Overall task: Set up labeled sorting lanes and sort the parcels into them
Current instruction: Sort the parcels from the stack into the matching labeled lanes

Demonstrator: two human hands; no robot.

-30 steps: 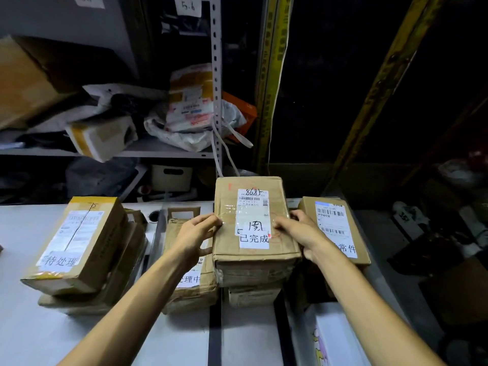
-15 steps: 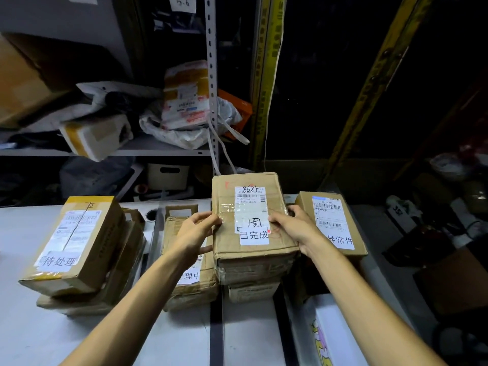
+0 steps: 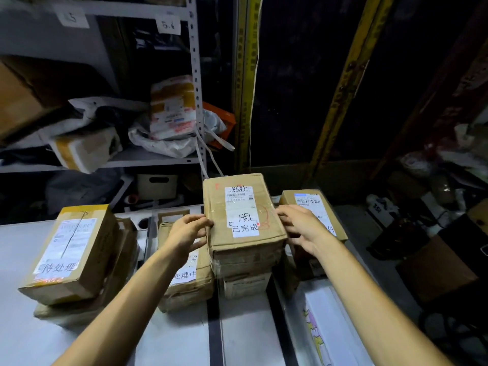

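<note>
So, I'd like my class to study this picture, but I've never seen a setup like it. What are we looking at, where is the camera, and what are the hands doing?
No machine here: a person wears a camera on the head, looking forward and down, so both bare arms are theirs. On the grey table sit stacks of cardboard parcels. The left hand holds the left edge of the box marked 已完成, which tops the middle stack; the right hand rests its fingers against the right edge. To its left lie the box marked 处理中 and the box marked 待处理; the right-hand box has its label partly hidden. Behind stands a shelf of bags.
</note>
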